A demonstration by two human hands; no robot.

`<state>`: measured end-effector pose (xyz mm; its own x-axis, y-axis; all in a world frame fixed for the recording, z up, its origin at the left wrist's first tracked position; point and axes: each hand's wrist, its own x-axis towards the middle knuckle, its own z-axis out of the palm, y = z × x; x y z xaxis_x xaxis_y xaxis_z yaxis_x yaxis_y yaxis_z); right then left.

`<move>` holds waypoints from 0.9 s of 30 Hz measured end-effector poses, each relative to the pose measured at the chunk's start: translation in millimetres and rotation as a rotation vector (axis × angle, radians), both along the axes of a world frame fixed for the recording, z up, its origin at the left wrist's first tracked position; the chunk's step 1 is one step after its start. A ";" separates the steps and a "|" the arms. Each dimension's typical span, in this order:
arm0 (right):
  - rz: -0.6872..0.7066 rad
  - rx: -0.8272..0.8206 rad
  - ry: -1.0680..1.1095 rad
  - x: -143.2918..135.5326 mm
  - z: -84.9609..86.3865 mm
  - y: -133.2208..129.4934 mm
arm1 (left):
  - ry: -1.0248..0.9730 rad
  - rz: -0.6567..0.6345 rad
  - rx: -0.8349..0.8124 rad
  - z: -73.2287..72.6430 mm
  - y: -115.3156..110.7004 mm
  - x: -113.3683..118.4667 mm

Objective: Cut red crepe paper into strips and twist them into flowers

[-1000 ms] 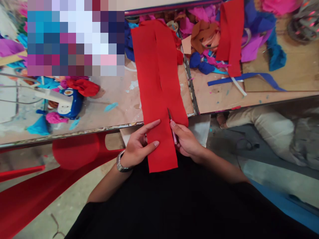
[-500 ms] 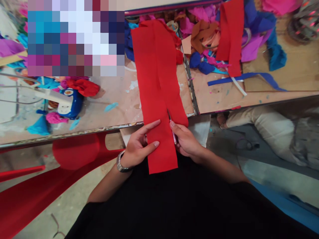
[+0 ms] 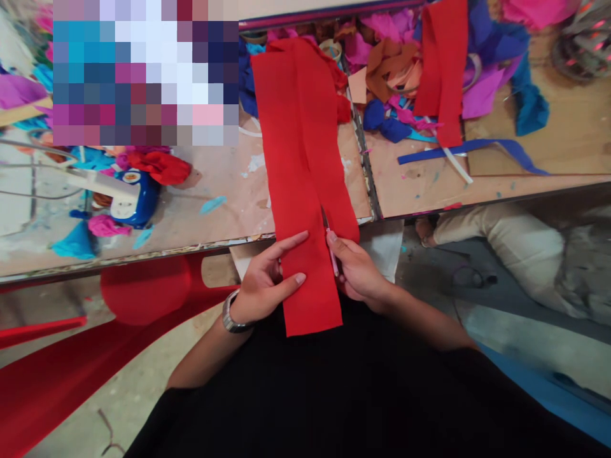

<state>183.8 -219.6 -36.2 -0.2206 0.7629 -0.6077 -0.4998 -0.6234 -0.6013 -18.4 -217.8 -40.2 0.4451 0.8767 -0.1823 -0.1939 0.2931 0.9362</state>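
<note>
A long red fabric strip (image 3: 289, 146) runs from the table down over its front edge towards my body, with a lengthwise slit or fold line along its middle. My left hand (image 3: 267, 277) grips its left side, thumb and index finger lying on top and the other fingers underneath. A metal-banded watch is on that wrist. In my right hand (image 3: 356, 264), closed at the strip's right edge, is a slim pink-handled tool (image 3: 333, 254). Its thin dark tip points up along the cloth between the two red parts; the exact kind is unclear.
Coloured fabric scraps (image 3: 386, 70) lie heaped at the back of the worktable (image 3: 219, 197). A blue-and-white device (image 3: 136, 197) stands on the left. Another red strip (image 3: 442, 70) hangs over the heap. A red plastic chair (image 3: 143, 292) is at left, and a person's leg (image 3: 506, 248) at right.
The red strip's near end has shifted very slightly towards my body. The tool and my right hand have moved a touch to the right.
</note>
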 end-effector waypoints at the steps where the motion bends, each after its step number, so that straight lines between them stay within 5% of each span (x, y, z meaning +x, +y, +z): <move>1: -0.002 -0.004 0.000 0.1 0.5 0.3 | 0.000 0.000 0.001 0.6 -1.0 0.1; 18: 0.022 0.057 -0.042 -0.2 -5.1 3.8 | 0.027 -0.053 0.051 0.7 -12.9 -5.5; 27: 0.012 0.116 -0.024 1.3 -0.8 -1.9 | 0.085 0.009 0.327 -4.1 8.4 -9.6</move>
